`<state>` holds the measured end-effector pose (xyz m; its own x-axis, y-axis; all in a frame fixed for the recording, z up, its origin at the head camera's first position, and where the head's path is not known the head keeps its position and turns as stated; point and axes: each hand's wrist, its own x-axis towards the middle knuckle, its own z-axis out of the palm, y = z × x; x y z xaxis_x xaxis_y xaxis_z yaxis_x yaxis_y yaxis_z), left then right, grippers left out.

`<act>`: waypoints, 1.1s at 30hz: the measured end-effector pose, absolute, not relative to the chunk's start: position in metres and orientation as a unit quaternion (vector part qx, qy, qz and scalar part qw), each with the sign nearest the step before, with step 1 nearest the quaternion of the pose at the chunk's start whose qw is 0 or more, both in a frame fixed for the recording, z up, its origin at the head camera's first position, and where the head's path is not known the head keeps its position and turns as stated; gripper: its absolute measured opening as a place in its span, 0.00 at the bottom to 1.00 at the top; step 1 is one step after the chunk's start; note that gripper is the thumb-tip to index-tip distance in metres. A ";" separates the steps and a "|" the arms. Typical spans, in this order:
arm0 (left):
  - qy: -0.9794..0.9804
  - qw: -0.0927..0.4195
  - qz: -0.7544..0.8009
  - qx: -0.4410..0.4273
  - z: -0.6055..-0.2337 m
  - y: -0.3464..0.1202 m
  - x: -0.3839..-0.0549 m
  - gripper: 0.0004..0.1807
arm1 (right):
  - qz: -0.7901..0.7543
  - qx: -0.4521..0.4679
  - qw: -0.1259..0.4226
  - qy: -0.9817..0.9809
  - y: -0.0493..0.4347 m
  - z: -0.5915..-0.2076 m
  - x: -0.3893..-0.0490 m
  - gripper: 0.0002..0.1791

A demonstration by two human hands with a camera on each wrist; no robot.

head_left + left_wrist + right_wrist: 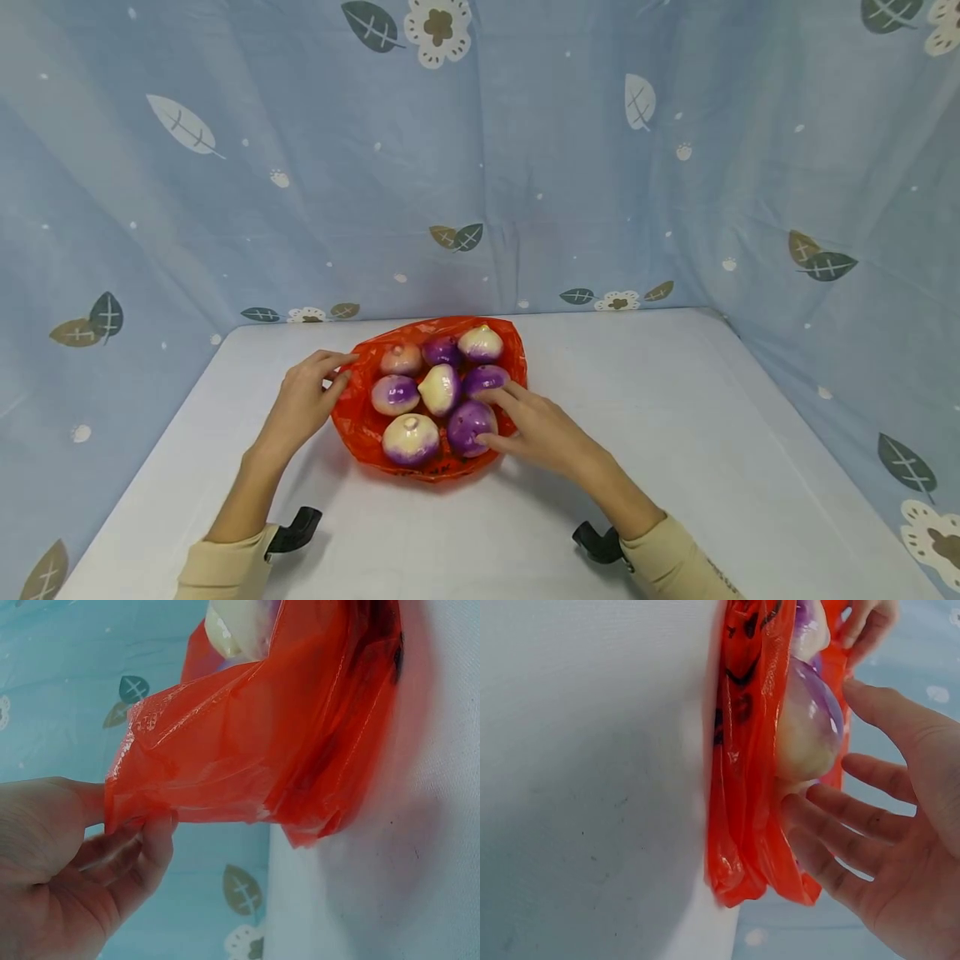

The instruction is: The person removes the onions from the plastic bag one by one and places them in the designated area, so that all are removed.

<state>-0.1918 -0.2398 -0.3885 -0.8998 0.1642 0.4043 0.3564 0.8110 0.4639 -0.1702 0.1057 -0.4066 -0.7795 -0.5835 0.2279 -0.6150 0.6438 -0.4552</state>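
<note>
A red plastic bag [353,429] lies spread open on the white table, holding several glossy purple-and-white turnips. At its left edge, my left hand [307,396] pinches the bag's rim between thumb and fingers; the left wrist view shows the film [217,754] pulled outward there. My right hand [536,429] reaches over the right rim, thumb and fingers spread around a mostly purple turnip [470,427] at the front right. In the right wrist view its fingers are loosely bent beside that turnip [810,724], not closed round it. A pale turnip [410,439] sits at the front left.
The white table [675,433] extends to both sides of the bag. Behind and beside it hangs a blue curtain [540,167] with leaf and flower prints. Black curved mounts [295,531] are at both wrists, near the beige sleeves.
</note>
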 end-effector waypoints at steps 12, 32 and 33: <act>-0.937 0.160 -0.281 -0.134 -0.388 -0.240 -0.191 0.16 | 0.240 0.343 0.041 -0.907 0.103 -0.411 -0.169 0.36; -0.937 0.151 -0.286 -0.132 -0.386 -0.237 -0.188 0.16 | 0.222 0.339 0.028 -0.914 0.101 -0.413 -0.169 0.40; -0.937 0.149 -0.287 -0.130 -0.386 -0.237 -0.188 0.17 | 0.220 0.338 0.028 -0.915 0.101 -0.414 -0.169 0.40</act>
<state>-0.1880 -0.2371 -0.3861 -0.9215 0.1590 0.3543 0.3301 0.8014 0.4989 -0.1690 0.1007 -0.4137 -0.7701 -0.6057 0.2001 -0.6304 0.6747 -0.3837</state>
